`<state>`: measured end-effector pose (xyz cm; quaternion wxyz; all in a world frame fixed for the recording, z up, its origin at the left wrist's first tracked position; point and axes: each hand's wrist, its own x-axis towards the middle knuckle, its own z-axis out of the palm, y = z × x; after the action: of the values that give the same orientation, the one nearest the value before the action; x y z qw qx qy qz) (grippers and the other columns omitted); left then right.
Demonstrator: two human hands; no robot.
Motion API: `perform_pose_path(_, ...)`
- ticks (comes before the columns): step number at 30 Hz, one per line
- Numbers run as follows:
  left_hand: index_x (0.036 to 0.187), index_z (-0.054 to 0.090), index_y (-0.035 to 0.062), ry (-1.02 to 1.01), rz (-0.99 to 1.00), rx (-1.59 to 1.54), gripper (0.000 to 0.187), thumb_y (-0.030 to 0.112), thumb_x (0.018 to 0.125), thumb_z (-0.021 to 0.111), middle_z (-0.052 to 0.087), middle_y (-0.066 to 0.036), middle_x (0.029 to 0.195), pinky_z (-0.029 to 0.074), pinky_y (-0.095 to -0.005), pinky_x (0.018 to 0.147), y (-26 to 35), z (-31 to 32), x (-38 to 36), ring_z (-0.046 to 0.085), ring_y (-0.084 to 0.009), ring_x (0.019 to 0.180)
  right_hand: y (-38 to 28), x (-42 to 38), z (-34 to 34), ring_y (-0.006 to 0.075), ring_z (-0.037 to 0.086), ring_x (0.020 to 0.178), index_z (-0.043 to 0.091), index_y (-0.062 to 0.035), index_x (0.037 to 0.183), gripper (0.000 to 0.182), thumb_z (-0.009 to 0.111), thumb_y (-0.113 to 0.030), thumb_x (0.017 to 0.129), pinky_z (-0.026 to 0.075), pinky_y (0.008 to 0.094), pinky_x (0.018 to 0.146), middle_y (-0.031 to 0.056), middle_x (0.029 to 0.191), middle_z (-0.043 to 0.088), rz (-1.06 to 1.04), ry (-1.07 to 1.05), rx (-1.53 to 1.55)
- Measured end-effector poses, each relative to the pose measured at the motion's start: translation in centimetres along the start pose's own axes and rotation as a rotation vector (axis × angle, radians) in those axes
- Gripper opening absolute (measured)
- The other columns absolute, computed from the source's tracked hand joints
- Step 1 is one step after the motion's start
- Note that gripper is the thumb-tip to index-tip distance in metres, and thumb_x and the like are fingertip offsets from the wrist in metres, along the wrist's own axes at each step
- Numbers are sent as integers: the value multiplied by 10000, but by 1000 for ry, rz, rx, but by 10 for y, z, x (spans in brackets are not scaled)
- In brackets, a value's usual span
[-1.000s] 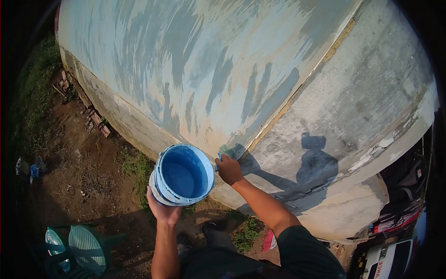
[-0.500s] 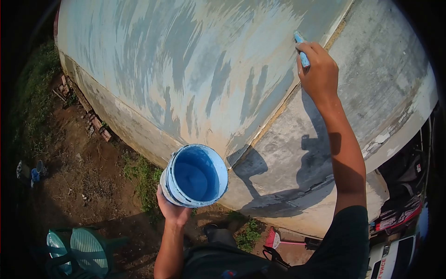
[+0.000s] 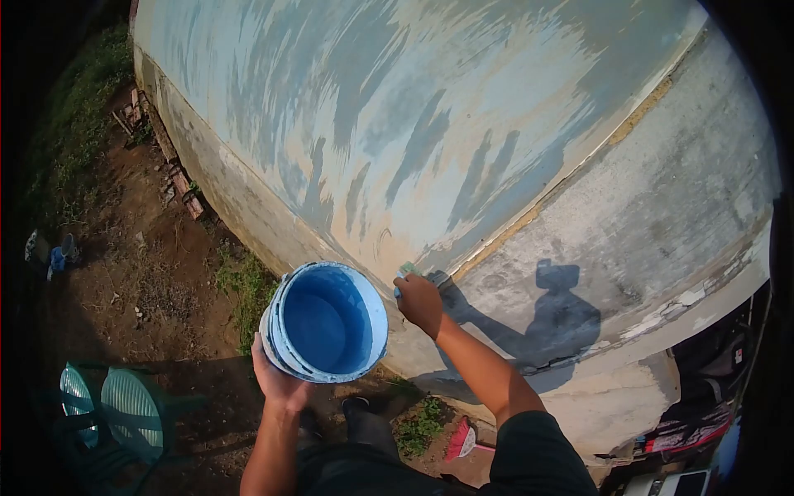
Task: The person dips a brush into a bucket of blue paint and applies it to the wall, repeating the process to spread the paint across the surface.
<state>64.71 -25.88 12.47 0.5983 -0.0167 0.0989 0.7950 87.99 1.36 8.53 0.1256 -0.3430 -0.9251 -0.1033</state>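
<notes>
My left hand [image 3: 279, 376] supports a paint bucket [image 3: 271, 326] from below and the side, its mouth tilted toward me. Blue paint [image 3: 318, 326] lies inside, and the inner walls are coated with it. Close to the right of the bucket rim, my right hand [image 3: 420, 303] is closed around a paintbrush [image 3: 406, 269]. Much of the brush is hidden by the fingers; its visible end overlaps the lower corner of the wall [image 3: 418, 157]. Streaky light-blue strokes cover that surface, with grey and beige patches showing between them.
A bare grey concrete band [image 3: 628, 198] runs along the right, carrying my shadow. Green plastic chairs [image 3: 132, 413] stand at lower left on the dirt. Broken bricks [image 3: 186, 194] lie along the wall's base. A red and pink broom head [image 3: 461, 440] is near my feet.
My right hand has come down and left with the brush, from high on the wall to beside the bucket. The view has shifted slightly; my left hand still holds the bucket.
</notes>
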Motion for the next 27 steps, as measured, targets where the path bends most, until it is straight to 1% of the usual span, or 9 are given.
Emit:
perform_pose_path(2, 1581, 505, 95, 13, 6, 42, 706, 600, 1100, 403, 518, -143, 1616, 427, -552, 1221, 8, 2, -9, 515, -354, 1457, -11, 1, -2, 402, 718, 954, 725, -59, 1073, 198, 681, -67, 879, 590, 519, 810, 163, 968, 679, 123, -42, 253)
perform_pose_path(4, 1581, 506, 95, 17, 42, 84, 709, 605, 1099, 402, 518, -143, 1616, 430, -550, 1219, 12, 1, -12, 518, -354, 1455, -2, 10, -23, 399, 718, 948, 731, -62, 1078, 214, 703, -68, 866, 592, 516, 803, 157, 970, 682, 140, 3, 249)
perform_pose_path(7, 1575, 510, 93, 22, 57, 137, 702, 602, 1102, 403, 525, -142, 1608, 445, -541, 1208, 16, 0, -15, 532, -349, 1442, 11, 28, -124, 390, 723, 949, 747, -62, 1096, 285, 763, -43, 812, 602, 488, 802, 139, 1013, 698, 200, 201, 222)
perform_pose_path(14, 1549, 529, 79, -1, 80, 82, 639, 534, 1116, 410, 561, -137, 1573, 470, -517, 1192, 13, -2, -15, 559, -338, 1415, 7, 41, -259, 350, 731, 1083, 748, -75, 1037, 272, 791, -31, 772, 619, 398, 806, 129, 1156, 726, 21, 688, -462)
perform_pose_path(21, 1544, 537, 89, 62, 44, 41, 638, 537, 1110, 409, 564, -135, 1568, 479, -522, 1179, 11, -13, -5, 566, -334, 1405, -7, 9, -84, 299, 728, 1067, 706, -83, 915, 77, 734, -57, 848, 624, 344, 788, 70, 1092, 707, -82, 442, -444)
perform_pose_path(23, 1546, 537, 91, 77, 33, 38, 640, 541, 1108, 410, 562, -135, 1571, 475, -526, 1183, 8, -17, -4, 564, -334, 1409, 4, -9, 14, 318, 736, 1009, 708, -80, 900, 34, 713, -60, 873, 623, 414, 772, 73, 1044, 706, -72, 246, -498)
perform_pose_path(24, 1548, 535, 91, 87, 35, 46, 646, 546, 1106, 411, 558, -135, 1576, 468, -530, 1189, 8, -18, -3, 556, -336, 1419, -6, -7, 14, 318, 736, 1009, 708, -80, 900, 34, 713, -60, 873, 623, 414, 772, 73, 1044, 706, -70, 248, -492)
perform_pose_path(26, 1551, 533, 92, 96, 36, 67, 652, 551, 1105, 413, 555, -135, 1580, 461, -533, 1196, 8, -18, -4, 548, -337, 1429, -25, -4, 6, 367, 704, 902, 712, -61, 917, 34, 709, -53, 885, 590, 467, 776, 98, 980, 684, 162, 24, 326)
perform_pose_path(27, 1559, 524, 91, 88, 42, 67, 661, 556, 1102, 417, 544, -137, 1590, 454, -537, 1203, 7, -17, -6, 538, -340, 1440, -19, -3, 6, 367, 704, 902, 712, -61, 917, 34, 709, -53, 885, 590, 467, 776, 98, 980, 684, 167, 29, 335)
